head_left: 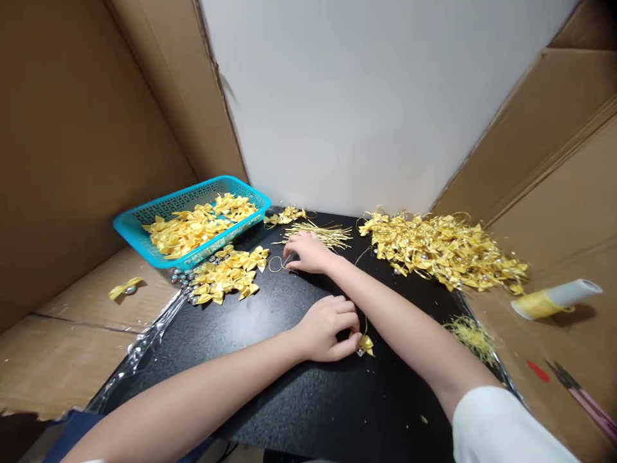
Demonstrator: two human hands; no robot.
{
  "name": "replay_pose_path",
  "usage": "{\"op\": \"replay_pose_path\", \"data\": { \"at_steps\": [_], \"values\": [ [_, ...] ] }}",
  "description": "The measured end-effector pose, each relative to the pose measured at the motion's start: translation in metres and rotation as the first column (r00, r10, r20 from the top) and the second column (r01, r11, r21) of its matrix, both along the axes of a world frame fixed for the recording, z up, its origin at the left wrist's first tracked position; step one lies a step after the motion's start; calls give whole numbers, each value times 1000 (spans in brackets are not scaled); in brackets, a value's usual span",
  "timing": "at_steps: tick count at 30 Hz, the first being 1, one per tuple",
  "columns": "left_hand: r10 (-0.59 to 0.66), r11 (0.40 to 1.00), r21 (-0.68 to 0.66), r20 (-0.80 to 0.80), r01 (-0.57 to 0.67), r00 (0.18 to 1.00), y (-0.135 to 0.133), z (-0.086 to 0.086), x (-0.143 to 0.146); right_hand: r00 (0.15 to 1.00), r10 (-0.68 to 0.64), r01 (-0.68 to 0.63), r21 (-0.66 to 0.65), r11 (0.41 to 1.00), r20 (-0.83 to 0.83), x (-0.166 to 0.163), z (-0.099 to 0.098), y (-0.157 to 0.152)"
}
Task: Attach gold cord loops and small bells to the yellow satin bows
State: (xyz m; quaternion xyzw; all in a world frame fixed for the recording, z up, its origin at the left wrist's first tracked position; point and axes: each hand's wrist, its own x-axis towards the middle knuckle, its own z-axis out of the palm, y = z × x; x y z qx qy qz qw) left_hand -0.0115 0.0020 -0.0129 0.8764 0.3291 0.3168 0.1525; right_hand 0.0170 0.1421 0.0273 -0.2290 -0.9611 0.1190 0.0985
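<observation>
My left hand (330,329) rests low over the black table with its fingers curled, thumb and forefinger pinched at a small yellow ribbon bow (367,345). A silvery bell (360,352) shows at the bow, and a thin gold cord rises from it beside my right forearm. Farther forward, my right hand (308,252) hovers at the near edge of a bundle of straight gold cords (332,235). Its fingers are bent, with the thumb a little apart from them. Near those fingertips lies a looped gold cord (276,264); whether they touch it is unclear.
A turquoise basket (137,247) of yellow bows stands at the back left, with more bows (231,273) and silvery bells (180,280) before it. Corded bows (443,251) are heaped right. Beyond the right edge are a spool (556,299), cord scraps (471,337) and pink-handled scissors (585,402).
</observation>
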Motion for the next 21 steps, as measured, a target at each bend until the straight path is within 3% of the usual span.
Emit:
{"op": "replay_pose_path", "data": {
  "at_steps": [6, 12, 16, 21],
  "values": [
    [165, 980, -126, 77, -154, 983, 4, 4, -5, 972, -228, 228, -10, 974, -57, 75, 14, 9],
    [73, 983, -164, -76, -84, 994, 5, 8, -4, 912, -406, 397, -113, 911, -64, 157, 6, -39],
    [15, 987, -157, -179, -43, 984, 6, 9, -3, 880, -453, 405, -270, 873, -144, 180, -14, -89],
    [57, 991, -113, -175, -78, 983, 3, 9, -2, 801, -424, 382, -184, 906, -423, 177, -38, -105]
  ]
}}
